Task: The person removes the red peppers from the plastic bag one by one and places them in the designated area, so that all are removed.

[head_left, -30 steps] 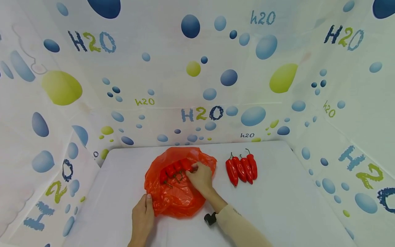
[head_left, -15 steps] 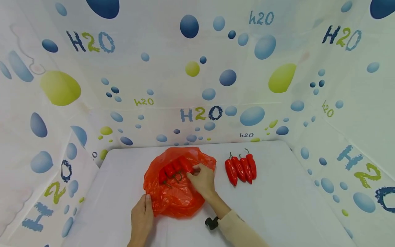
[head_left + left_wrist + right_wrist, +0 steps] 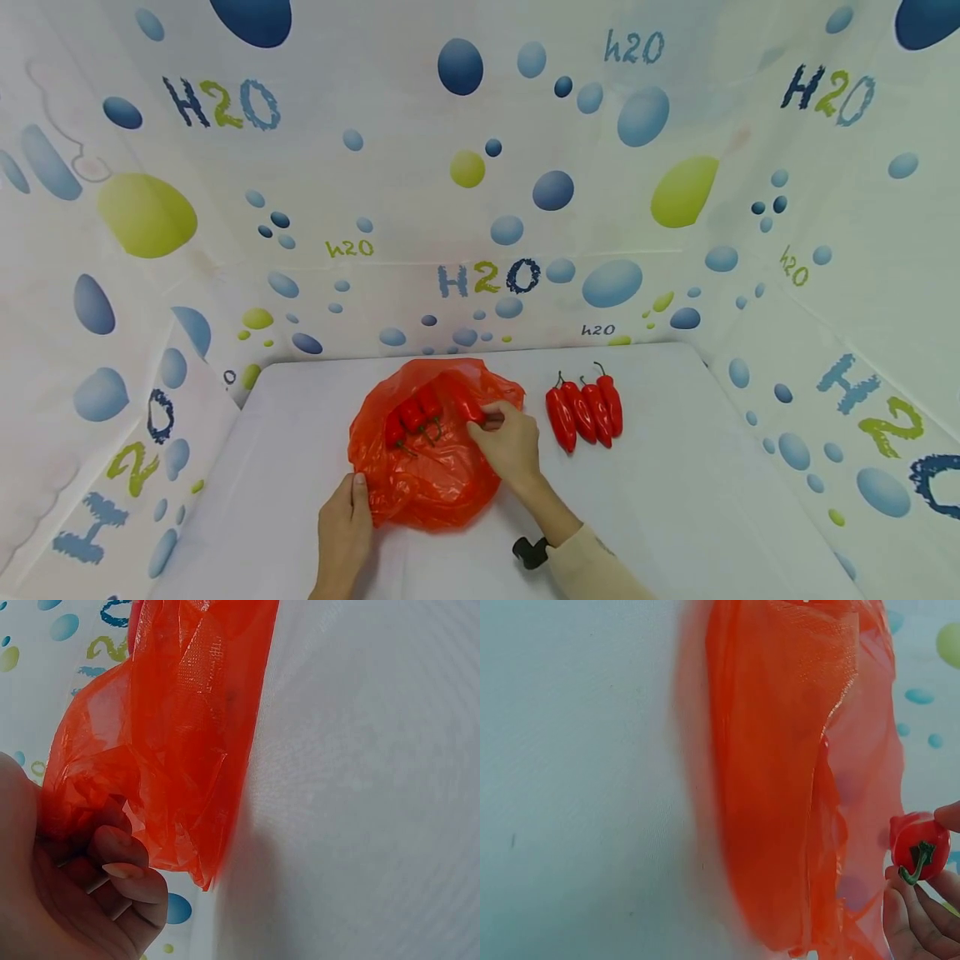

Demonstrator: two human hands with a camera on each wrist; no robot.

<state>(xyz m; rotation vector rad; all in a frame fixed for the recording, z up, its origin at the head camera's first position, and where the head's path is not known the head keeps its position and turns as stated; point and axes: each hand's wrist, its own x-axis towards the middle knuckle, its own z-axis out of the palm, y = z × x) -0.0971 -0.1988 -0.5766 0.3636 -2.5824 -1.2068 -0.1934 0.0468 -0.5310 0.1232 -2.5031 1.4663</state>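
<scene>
An orange-red plastic bag (image 3: pixel 435 500) lies spread on the table, its mouth facing me. My left hand (image 3: pixel 346 525) pinches its near left edge; in the left wrist view, that hand's fingers (image 3: pixel 124 877) curl at the crumpled film. Over the bag's right side, my right hand (image 3: pixel 510 442) holds a red chili pepper (image 3: pixel 470 407) between thumb and fingers. The right wrist view has this pepper (image 3: pixel 921 847) with its green stem toward the camera. Inside the bag lie more red peppers (image 3: pixel 412 414), green stems toward me, partly behind the film.
Several glossy red peppers (image 3: pixel 579 410) lie side by side in a row on the white table (image 3: pixel 675 500), right of the bag. Behind and beside the table hangs a white sheet (image 3: pixel 405 183) printed with blue and green drops. A small black device (image 3: pixel 530 552) sits at my right wrist.
My right hand has moved to the right with the pepper, drawing it away from the others in the bag. The left hand stays at the bag's edge.
</scene>
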